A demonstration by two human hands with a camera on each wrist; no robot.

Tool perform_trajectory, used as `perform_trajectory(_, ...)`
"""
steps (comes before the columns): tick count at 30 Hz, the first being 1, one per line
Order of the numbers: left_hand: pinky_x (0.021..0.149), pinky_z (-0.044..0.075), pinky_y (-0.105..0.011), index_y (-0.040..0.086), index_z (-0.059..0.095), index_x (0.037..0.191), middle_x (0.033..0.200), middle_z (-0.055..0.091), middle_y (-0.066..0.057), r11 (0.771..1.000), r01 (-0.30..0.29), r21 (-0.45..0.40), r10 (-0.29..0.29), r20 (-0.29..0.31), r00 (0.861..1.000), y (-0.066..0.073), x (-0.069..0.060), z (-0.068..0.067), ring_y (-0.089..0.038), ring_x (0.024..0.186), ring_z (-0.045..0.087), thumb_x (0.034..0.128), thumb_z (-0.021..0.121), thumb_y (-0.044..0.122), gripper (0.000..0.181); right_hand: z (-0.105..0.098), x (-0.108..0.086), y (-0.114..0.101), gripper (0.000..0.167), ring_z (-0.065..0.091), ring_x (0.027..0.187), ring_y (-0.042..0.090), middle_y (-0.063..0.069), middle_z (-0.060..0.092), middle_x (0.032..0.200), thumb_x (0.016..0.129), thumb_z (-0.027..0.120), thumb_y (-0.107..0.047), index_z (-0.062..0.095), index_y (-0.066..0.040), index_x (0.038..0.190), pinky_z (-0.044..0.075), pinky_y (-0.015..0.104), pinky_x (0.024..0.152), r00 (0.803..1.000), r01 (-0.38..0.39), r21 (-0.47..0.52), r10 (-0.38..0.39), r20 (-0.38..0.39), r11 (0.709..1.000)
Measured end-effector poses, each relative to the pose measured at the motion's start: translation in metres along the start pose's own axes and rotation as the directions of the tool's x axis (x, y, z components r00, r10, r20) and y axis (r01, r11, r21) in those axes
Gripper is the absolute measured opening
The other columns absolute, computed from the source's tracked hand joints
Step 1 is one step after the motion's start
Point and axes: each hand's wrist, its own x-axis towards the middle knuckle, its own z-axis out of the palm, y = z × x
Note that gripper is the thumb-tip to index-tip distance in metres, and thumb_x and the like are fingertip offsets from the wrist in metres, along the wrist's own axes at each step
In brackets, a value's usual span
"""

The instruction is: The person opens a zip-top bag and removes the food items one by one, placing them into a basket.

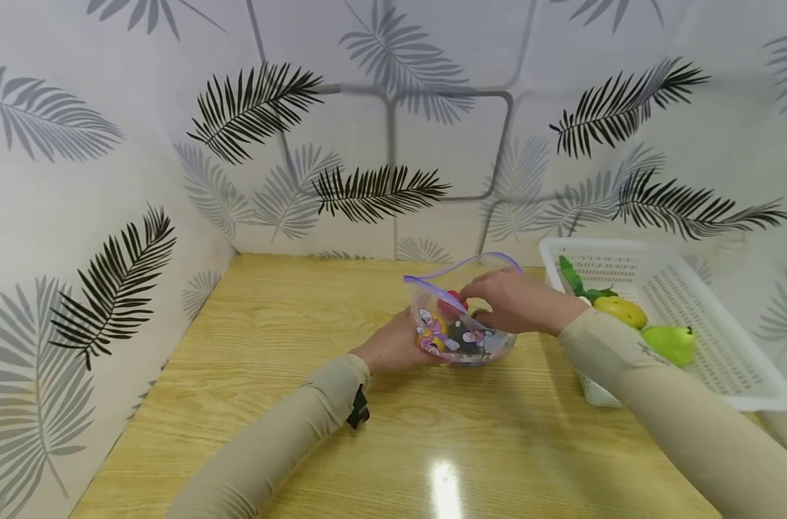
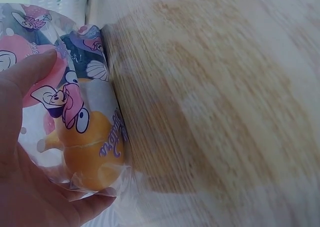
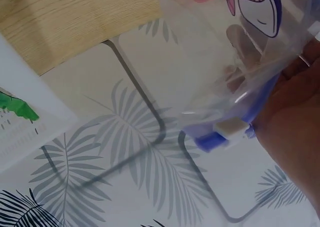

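A clear zip bag with cartoon prints and a purple zip edge stands open on the wooden table. My left hand grips its left side, thumb and fingers around it in the left wrist view. Inside the bag are an orange-yellow item, something red and something dark. My right hand reaches into the bag mouth from the right, fingers bent near the red item; whether it holds anything is hidden. In the right wrist view, the bag's zip slider is beside this hand.
A white plastic basket stands at the right, under my right forearm. It holds a yellow fruit, a green pear-shaped fruit and green leaves. A leaf-patterned wall covering rises behind the table.
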Motion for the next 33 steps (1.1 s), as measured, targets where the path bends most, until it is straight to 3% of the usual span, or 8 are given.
perform_trajectory(7,0.113,0.042,-0.035,0.025,0.042,0.147,0.139,0.054,0.009,1.000,-0.005,-0.007,0.005,0.000,1.000,-0.002,0.002,0.000,-0.010,0.130,0.051,0.0798,0.081,0.054,0.084,0.015,0.010,0.009,0.027,0.070,0.101,0.029,0.010,0.074,0.109,0.087,0.076,-0.014,0.071,-0.008,0.113,0.055,0.047,0.091,0.999,0.038,0.022,-0.037,-0.011,0.999)
perform_trajectory(14,0.109,0.044,-0.033,0.028,0.050,0.138,0.128,0.061,0.015,0.992,-0.012,-0.126,0.013,0.008,1.000,-0.005,0.005,0.001,-0.004,0.120,0.057,0.0800,0.086,0.041,0.069,0.025,0.022,0.023,0.030,0.067,0.108,0.036,0.016,0.071,0.114,0.088,0.069,-0.009,0.068,-0.002,0.118,0.053,0.051,0.096,0.999,-0.034,0.044,0.032,0.037,0.998)
perform_trajectory(21,0.109,0.045,-0.033,0.033,0.053,0.132,0.124,0.062,0.017,0.987,0.019,-0.161,-0.015,0.027,1.000,-0.009,0.005,0.001,-0.002,0.117,0.058,0.0810,0.086,0.036,0.060,0.028,0.030,0.026,0.014,0.068,0.090,0.026,0.009,0.071,0.095,0.085,0.067,-0.011,0.068,-0.007,0.098,0.056,0.046,0.086,0.994,-0.063,0.061,0.058,0.094,0.996)
perform_trajectory(25,0.109,0.044,-0.031,0.031,0.054,0.134,0.125,0.062,0.016,0.988,-0.020,-0.151,0.023,0.021,0.999,-0.011,0.006,0.002,-0.003,0.119,0.058,0.0814,0.086,0.035,0.061,0.025,0.031,0.024,0.007,0.063,0.080,0.017,0.004,0.071,0.089,0.088,0.066,-0.014,0.069,-0.009,0.091,0.057,0.041,0.082,0.973,-0.118,0.107,0.094,0.210,0.987)
perform_trajectory(30,0.108,0.045,-0.028,0.028,0.055,0.135,0.125,0.063,0.016,0.989,-0.044,-0.143,0.046,0.015,0.999,-0.011,0.006,0.003,-0.002,0.117,0.058,0.0803,0.086,0.038,0.064,0.019,0.030,0.019,0.006,0.054,0.073,0.014,0.000,0.065,0.082,0.090,0.062,-0.013,0.067,-0.012,0.088,0.051,0.033,0.072,0.930,-0.173,0.119,0.122,0.347,0.978)
perform_trajectory(33,0.107,0.045,-0.028,0.025,0.055,0.134,0.124,0.064,0.015,0.988,-0.042,-0.147,0.045,0.018,0.999,-0.012,0.005,0.003,-0.002,0.116,0.059,0.0786,0.087,0.040,0.066,0.017,0.029,0.015,0.010,0.060,0.080,0.013,-0.001,0.068,0.089,0.091,0.062,-0.014,0.071,-0.013,0.096,0.053,0.033,0.075,0.907,-0.190,0.122,0.127,0.400,0.974)
